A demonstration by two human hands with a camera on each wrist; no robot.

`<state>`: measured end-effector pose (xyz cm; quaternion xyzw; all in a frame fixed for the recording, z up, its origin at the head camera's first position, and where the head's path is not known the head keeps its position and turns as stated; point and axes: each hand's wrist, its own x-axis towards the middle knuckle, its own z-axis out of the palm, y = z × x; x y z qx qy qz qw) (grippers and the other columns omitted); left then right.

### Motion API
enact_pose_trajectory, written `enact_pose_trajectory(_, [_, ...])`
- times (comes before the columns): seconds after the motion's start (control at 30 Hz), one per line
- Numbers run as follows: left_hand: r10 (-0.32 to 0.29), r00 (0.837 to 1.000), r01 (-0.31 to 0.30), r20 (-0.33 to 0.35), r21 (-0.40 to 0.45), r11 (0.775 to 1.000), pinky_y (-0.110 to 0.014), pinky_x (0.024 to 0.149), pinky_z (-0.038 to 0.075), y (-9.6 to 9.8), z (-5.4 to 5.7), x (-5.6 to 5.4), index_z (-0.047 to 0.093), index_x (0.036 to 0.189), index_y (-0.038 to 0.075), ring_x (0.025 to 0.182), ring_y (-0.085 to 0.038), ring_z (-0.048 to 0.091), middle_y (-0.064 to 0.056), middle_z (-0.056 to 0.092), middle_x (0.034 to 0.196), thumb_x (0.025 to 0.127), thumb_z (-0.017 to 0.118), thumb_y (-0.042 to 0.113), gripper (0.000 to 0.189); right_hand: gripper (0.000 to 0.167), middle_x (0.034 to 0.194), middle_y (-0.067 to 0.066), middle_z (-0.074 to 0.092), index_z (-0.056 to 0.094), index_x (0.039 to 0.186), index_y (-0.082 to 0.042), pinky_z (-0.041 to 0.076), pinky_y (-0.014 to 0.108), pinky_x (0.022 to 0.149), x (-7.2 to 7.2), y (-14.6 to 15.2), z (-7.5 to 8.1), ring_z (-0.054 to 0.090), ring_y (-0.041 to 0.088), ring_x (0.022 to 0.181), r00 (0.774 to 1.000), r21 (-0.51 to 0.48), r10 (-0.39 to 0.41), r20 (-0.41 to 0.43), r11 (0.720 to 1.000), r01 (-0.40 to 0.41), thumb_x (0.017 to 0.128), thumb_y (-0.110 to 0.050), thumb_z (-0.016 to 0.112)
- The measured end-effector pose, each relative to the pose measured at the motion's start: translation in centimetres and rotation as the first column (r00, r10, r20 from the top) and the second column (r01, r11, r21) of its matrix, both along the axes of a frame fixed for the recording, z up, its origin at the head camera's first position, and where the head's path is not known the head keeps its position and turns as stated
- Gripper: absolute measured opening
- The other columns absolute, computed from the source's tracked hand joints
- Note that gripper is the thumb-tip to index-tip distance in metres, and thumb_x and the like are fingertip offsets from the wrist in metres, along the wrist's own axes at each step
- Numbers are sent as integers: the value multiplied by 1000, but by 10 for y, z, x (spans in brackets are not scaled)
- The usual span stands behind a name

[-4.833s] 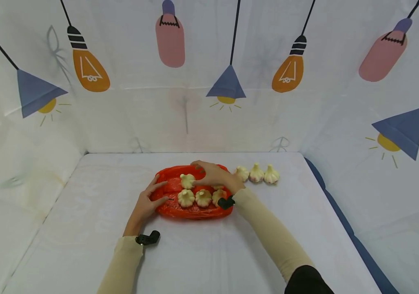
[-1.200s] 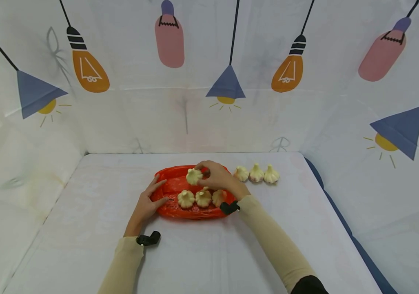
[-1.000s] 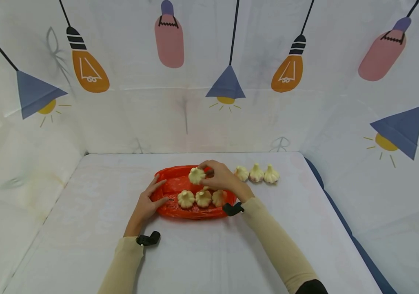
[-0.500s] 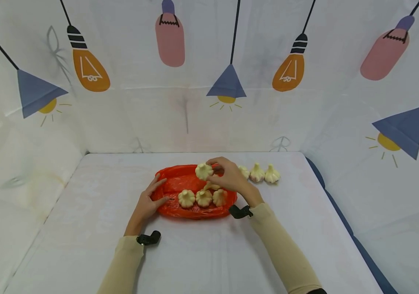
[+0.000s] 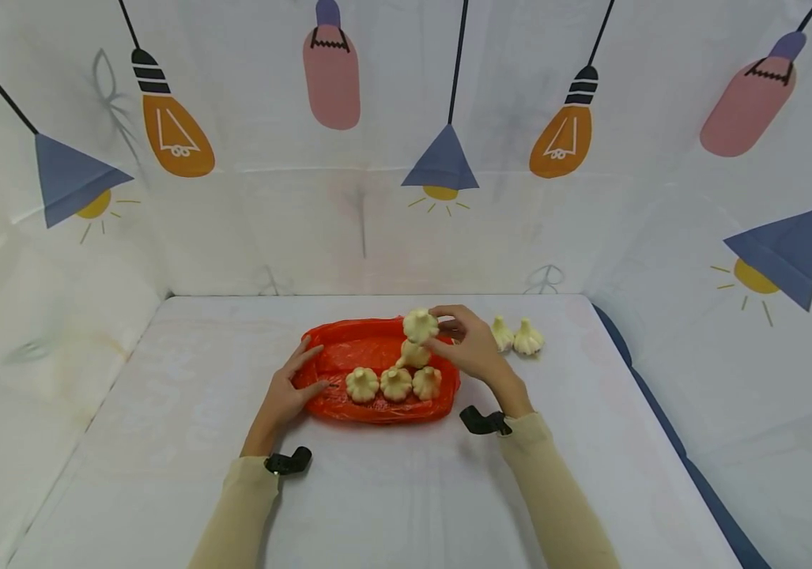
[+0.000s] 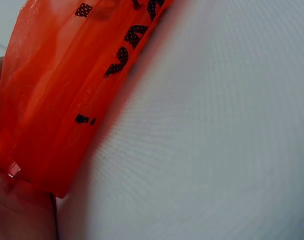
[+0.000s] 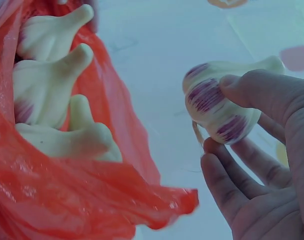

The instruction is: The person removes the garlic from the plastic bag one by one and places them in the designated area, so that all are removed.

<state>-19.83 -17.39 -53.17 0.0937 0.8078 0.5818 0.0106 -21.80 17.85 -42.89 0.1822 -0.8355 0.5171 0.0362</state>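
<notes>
In the head view, my right hand (image 5: pixel 473 344) pinches a garlic bulb (image 5: pixel 421 325) between thumb and fingers, over the back right rim of an opened-out red plastic bag (image 5: pixel 345 336). The right wrist view shows this bulb's purple-streaked underside, held away from the bag's edge. A row of three bulbs (image 5: pixel 396 385) sits at the front inside the bag, with another bulb (image 5: pixel 415 354) lying tilted behind them. My left hand (image 5: pixel 288 391) rests on the bag's left rim, fingers spread and fairly straight. In the left wrist view, black-printed red plastic (image 6: pixel 67 100) covers part of that hand.
Outside the bag, at the back right of the white table (image 5: pixel 377 498), stand two garlic bulbs (image 5: pixel 528 338) in plain sight, just beyond my right hand. White cloth walls (image 5: pixel 270 221) printed with lamps enclose the table at the back and sides.
My right hand has lifted the garlic bulb from the bag's back middle and carried it rightward. It now hides one of the outside bulbs and uncovers the tilted one. My left hand stays put.
</notes>
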Motion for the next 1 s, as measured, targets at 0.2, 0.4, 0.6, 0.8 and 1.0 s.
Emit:
enact_pose_trajectory(0.2, [-10,1000,10,16,14,1000,-65,127,11,3,19,9,48,151,-2,159,-43,11,-19,18,171,92,74,5,65,48,135,14,60,63,132,-7,55,49,104,4,14,-3,66,35,118,1000,-117,-28,4,993,28,88,-10,82])
enact_pose_trajectory(0.4, [-17,1000,17,1,28,999,-64,127,11,3,20,10,48,150,-2,159,-43,11,-20,18,171,92,75,5,65,54,141,16,58,59,137,-3,55,43,104,11,28,-7,63,37,123,995,-165,-94,31,981,98,88,-6,80])
enact_pose_trajectory(0.6, [-15,1000,15,-6,27,1000,-64,127,10,3,18,9,48,151,-2,159,-43,11,-20,19,171,92,75,5,65,55,138,14,59,59,136,-5,58,20,92,16,42,-12,66,35,118,983,-171,-176,46,968,181,87,-9,83])
enact_pose_trajectory(0.8, [-13,1000,13,-10,16,1000,-64,127,11,3,18,9,48,151,-2,159,-42,11,-19,19,171,92,75,5,65,53,137,17,59,60,134,2,55,14,91,20,55,-17,66,22,112,972,-234,-237,2,945,231,86,-3,82])
enact_pose_trajectory(1.0, [0,1000,0,-24,-5,1000,-64,126,13,-4,-9,-4,49,152,5,160,-40,12,-13,19,172,92,77,10,67,53,131,19,61,59,131,10,57,15,88,34,60,-7,66,10,103,946,-293,-324,3,904,311,83,7,80])
